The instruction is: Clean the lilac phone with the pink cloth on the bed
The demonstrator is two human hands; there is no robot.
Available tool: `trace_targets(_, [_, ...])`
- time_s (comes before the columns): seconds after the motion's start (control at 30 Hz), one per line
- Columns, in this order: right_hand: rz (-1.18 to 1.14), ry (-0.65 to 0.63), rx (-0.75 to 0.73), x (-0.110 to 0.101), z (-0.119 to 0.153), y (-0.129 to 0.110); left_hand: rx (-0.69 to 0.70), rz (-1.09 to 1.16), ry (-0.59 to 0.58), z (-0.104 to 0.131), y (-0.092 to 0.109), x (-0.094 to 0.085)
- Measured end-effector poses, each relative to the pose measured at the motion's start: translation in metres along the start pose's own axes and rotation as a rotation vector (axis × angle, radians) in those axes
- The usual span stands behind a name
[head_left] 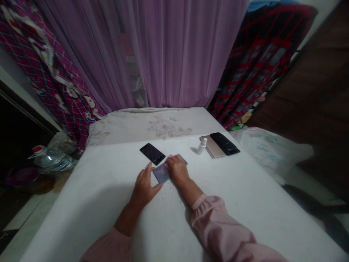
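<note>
A bluish-grey smartphone [161,174] lies on the white table in front of me. My left hand [143,185] steadies its left end, thumb at the near corner and fingers at the far corner. Over the phone's right half, my right hand [176,168] is closed on a small pink cloth [169,157] and presses it to the surface; most of the cloth is hidden under the fingers. Just beyond my left fingers rests a black smartphone [152,153]. A white spray bottle [201,147] stands upright to the right of my hands.
Right of the bottle lie a rose-gold phone [214,147] and a black phone-like item [224,144], side by side and touching. Behind the white table [109,218] is a flowered cloth [163,126], then a purple curtain [174,54]. A large water bottle [51,158] stands on the left.
</note>
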State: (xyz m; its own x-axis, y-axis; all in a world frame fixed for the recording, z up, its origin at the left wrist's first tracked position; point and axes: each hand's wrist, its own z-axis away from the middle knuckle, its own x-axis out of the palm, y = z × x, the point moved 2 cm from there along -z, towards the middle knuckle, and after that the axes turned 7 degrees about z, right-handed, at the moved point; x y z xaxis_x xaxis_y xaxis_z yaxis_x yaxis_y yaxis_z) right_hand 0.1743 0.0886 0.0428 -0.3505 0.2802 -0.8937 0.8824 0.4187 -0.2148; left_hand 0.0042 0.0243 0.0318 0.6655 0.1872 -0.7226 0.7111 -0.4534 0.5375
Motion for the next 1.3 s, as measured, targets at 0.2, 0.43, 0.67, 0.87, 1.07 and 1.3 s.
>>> trace_targets(0.2, [-0.153,0.010,-0.182,0.008,0.012,-0.047,-0.018,0.044,0.020,0.001,-0.005,0.002])
trace_targets(0.43, [-0.117,0.025,-0.096,-0.004,0.007,0.013,-0.087,0.074,-0.009,0.000,-0.006,0.003])
trace_targets(0.67, [-0.140,0.088,-0.058,0.005,0.013,0.000,-0.099,0.084,-0.018,-0.002,-0.006,0.005])
trace_targets(0.87, [-0.289,0.023,-0.261,0.000,0.021,-0.040,-0.091,0.089,-0.016,-0.003,-0.006,0.003])
trace_targets(1.07, [-0.390,0.010,-0.408,-0.020,0.038,-0.027,-0.098,0.089,-0.032,-0.003,-0.003,0.001])
trace_targets(1.3, [-0.197,0.162,-0.269,-0.028,0.051,0.011,-0.126,0.076,-0.046,-0.004,-0.002,0.001])
